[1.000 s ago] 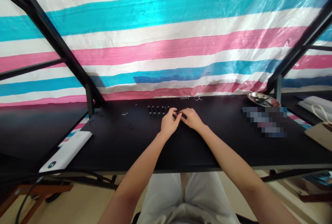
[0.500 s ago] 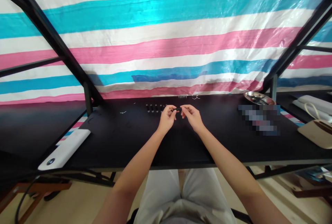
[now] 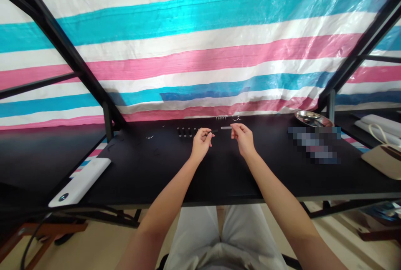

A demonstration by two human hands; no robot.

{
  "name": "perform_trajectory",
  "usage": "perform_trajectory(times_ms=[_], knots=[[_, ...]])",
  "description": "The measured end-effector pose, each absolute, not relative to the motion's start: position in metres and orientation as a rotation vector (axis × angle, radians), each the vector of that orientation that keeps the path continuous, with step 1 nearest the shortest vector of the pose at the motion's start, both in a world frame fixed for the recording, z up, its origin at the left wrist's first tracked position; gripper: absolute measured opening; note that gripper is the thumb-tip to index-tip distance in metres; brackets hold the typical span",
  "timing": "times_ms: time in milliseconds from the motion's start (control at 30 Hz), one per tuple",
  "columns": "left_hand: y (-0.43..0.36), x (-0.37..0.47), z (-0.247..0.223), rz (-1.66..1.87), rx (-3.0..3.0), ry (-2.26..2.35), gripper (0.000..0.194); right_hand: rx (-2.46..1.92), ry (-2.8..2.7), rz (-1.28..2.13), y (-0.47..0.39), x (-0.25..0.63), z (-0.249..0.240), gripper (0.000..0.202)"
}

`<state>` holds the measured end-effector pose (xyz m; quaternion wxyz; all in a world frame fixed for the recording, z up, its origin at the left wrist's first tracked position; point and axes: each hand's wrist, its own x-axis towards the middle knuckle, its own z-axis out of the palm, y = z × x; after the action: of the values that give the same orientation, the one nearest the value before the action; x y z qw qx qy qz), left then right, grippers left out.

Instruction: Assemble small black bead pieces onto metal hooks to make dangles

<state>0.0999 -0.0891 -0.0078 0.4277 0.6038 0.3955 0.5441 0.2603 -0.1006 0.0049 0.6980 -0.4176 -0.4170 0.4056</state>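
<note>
The left hand (image 3: 201, 142) pinched a small dark cap (image 3: 213, 131) in its fingers, while the right hand (image 3: 243, 138) gripped a thin pale stick (image 3: 226, 128). The two pieces were apart. A row of black caps (image 3: 187, 131) stood just left of the fingers on the counter (image 3: 275, 174), seemingly done.

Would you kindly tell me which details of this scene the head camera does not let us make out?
- Small dark piece in the left hand: too small to identify, half hidden by fingers.
- Thin pale stick in the right hand: too small to name.
- Row of small black upright pieces: too small.
- Pixelated patch on the black table: blurred.
- Beige board: cut off by the right edge.
</note>
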Motion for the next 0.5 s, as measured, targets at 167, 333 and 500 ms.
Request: perform_trajectory(times_ms=[167,333,500], knots=[[-0.092,0.100,-0.007,1.242,1.537,0.965,0.030,-0.887,-1.102,1.024,-0.104,0.256,0.004,0.024],[-0.093,0.098,-0.006,1.254,1.575,0.944,0.030,-0.972,-1.460,1.197,-0.108,0.251,0.000,0.031],[-0.092,0.097,-0.006,1.261,1.635,0.974,0.029,-1.019,-1.636,1.129,-0.107,0.253,-0.006,0.032]])
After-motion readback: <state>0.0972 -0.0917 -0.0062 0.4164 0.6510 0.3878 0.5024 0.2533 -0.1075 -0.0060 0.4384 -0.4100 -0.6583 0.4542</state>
